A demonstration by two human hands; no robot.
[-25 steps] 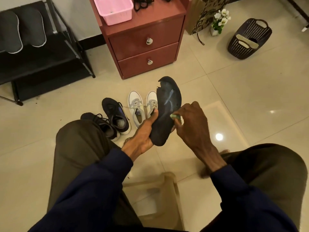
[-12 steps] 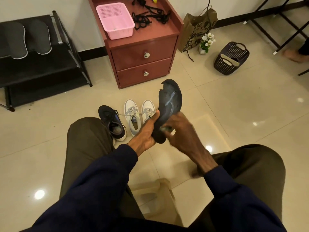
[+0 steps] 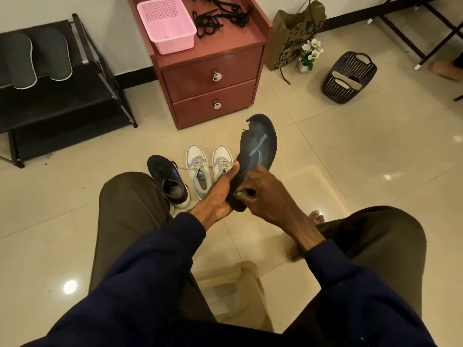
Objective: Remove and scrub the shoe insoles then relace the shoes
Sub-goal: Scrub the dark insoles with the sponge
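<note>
Person's left grip [image 3: 218,196] clamps insole [image 3: 260,146] near heel; right grip [image 3: 269,200] pinches small scrubber [image 3: 239,194] against it. Looks light, floppy, toe edge torn: support mid-length.

I get just one view: a wide-angle camera on the person's head, tilted forward and down over their lap [image 3: 125,234] at 6 o'clock. The floor [image 3: 350,151] lies near, with the drawer cabinet [image 3: 213,78] farther off at 12 o'clock.
</note>
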